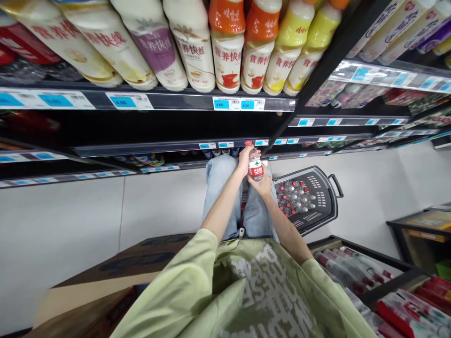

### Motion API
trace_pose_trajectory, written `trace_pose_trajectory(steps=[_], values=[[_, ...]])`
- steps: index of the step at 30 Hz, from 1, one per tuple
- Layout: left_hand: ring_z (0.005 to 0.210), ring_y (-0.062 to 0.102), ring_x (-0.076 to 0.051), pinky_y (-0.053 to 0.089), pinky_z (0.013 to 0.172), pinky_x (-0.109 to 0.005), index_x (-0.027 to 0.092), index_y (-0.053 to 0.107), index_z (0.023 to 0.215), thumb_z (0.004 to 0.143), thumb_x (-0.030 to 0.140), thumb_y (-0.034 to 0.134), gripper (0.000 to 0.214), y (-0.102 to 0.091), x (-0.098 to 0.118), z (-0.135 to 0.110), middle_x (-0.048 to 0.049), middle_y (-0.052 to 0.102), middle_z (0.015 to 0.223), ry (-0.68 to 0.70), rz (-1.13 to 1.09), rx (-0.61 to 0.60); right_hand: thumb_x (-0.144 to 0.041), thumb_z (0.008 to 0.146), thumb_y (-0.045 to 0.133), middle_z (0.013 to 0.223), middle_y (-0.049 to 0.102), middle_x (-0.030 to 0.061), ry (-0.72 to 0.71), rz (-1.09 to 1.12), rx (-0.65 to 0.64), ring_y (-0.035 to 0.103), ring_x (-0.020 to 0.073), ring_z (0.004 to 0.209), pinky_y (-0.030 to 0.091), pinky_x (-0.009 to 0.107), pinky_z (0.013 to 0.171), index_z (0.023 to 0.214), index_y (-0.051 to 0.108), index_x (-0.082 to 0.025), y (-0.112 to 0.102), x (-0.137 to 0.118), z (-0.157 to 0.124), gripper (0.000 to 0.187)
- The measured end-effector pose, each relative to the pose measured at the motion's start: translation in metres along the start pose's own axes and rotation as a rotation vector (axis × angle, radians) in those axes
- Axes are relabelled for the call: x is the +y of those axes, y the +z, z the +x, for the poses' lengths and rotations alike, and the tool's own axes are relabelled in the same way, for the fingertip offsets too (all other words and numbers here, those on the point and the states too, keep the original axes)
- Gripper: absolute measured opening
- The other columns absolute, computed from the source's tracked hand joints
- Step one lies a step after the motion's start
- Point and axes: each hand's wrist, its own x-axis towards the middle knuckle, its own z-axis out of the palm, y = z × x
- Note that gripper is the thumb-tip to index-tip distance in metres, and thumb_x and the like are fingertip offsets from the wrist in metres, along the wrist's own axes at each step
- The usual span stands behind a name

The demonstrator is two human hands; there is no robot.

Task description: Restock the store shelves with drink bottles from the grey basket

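Above my knees I hold a small clear water bottle [255, 166] with a red cap and a red and white label, tilted slightly. My left hand [244, 158] wraps round its upper part near the cap. Around the lower part and base is my right hand [261, 185], its fingers partly hidden behind the bottle. To the right of my legs stands a dark shopping basket [322, 197] on the floor, with many clear bottles inside, some red-capped and some white-capped.
In front, a shelf [183, 99] bears a row of large drink bottles with price tags below. Lower shelves [169, 148] run close to my knees. Cardboard boxes [141, 263] stand at left behind me. Racks of bottled drinks [355, 267] are at right, and pale floor [70, 202] shows.
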Motion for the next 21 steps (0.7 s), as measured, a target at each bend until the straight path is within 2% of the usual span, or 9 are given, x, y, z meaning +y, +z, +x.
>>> trace_pose_trajectory(steps=[2,4,9,15,21], values=[[0.064,0.07,-0.013,0.054,0.067,-0.026,0.02,0.067,0.083,0.08,0.038,0.086,0.027,-0.003,-0.001,0.001,-0.0027,0.077,0.078,0.043,0.036,0.088,-0.049,0.083,0.084,0.126,0.08,0.0165,0.014,-0.051,-0.02,0.082,0.0374,0.104,0.068,0.048,0.095,0.156,0.058,-0.018,0.001,-0.004,0.0,0.084],[0.064,0.069,-0.013,0.054,0.066,-0.026,0.021,0.066,0.085,0.081,0.037,0.087,0.027,-0.007,-0.001,0.002,-0.0014,0.077,0.078,0.065,0.055,0.115,-0.048,0.083,0.083,0.126,0.081,0.0163,0.02,-0.076,-0.031,0.082,0.0383,0.105,0.068,0.048,0.094,0.156,0.059,-0.018,0.001,-0.008,0.0,0.082],[0.066,0.07,-0.015,0.055,0.067,-0.027,0.021,0.066,0.085,0.08,0.039,0.087,0.029,-0.01,0.002,-0.001,-0.0028,0.078,0.081,0.065,0.068,0.073,-0.048,0.085,0.081,0.134,0.079,0.0167,0.006,-0.063,-0.031,0.081,0.0372,0.11,0.067,0.05,0.098,0.158,0.056,-0.017,0.001,-0.01,0.0,0.083],[0.07,0.075,-0.018,0.058,0.071,-0.03,0.018,0.068,0.081,0.075,0.029,0.085,0.021,-0.008,0.012,-0.002,-0.0057,0.079,0.08,0.026,0.113,0.048,-0.051,0.086,0.082,0.137,0.078,0.0163,-0.049,-0.032,-0.032,0.08,0.0361,0.112,0.068,0.05,0.099,0.159,0.055,-0.018,0.001,-0.002,-0.001,0.085],[0.065,0.071,-0.017,0.054,0.065,-0.028,0.02,0.062,0.074,0.068,0.03,0.082,0.023,-0.014,0.023,-0.004,-0.0007,0.069,0.07,-0.02,0.082,-0.016,-0.061,0.082,0.088,0.137,0.077,0.018,-0.111,0.035,-0.046,0.079,0.0357,0.117,0.066,0.052,0.105,0.153,0.059,-0.016,-0.002,0.002,-0.002,0.089]])
